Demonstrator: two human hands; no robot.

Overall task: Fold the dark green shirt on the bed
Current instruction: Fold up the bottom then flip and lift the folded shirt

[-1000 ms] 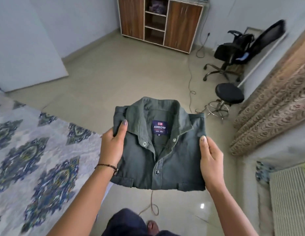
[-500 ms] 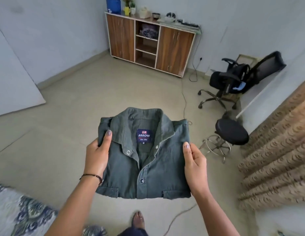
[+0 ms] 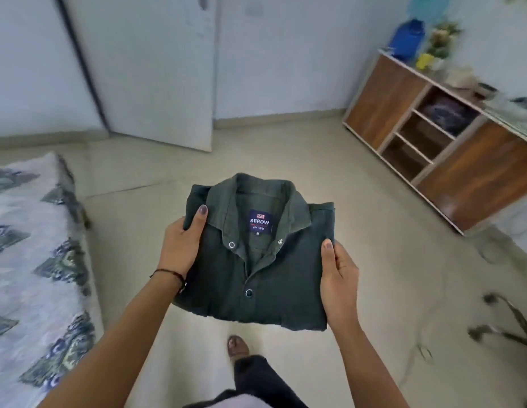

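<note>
The dark green shirt (image 3: 274,278) is folded into a neat rectangle, collar up, with a blue label showing. It hangs in the air over the floor, held flat between both hands. My left hand (image 3: 179,245) grips its left edge, thumb on top near the collar. My right hand (image 3: 338,278) grips the right edge, thumb on the front and fingers hidden underneath. The bed (image 3: 29,260) with its blue-patterned cover lies at the left, apart from the shirt.
A wooden cabinet (image 3: 450,154) with open shelves stands at the right, with bottles and small items on top. A white door (image 3: 156,69) is straight ahead. Chair legs (image 3: 506,322) show at the lower right. My foot (image 3: 237,346) is on the tiled floor.
The view has swung left: the cabinet moved to the right, the door and bed came into sight, the chairs left the frame. Both hands keep the same hold on the folded shirt.
</note>
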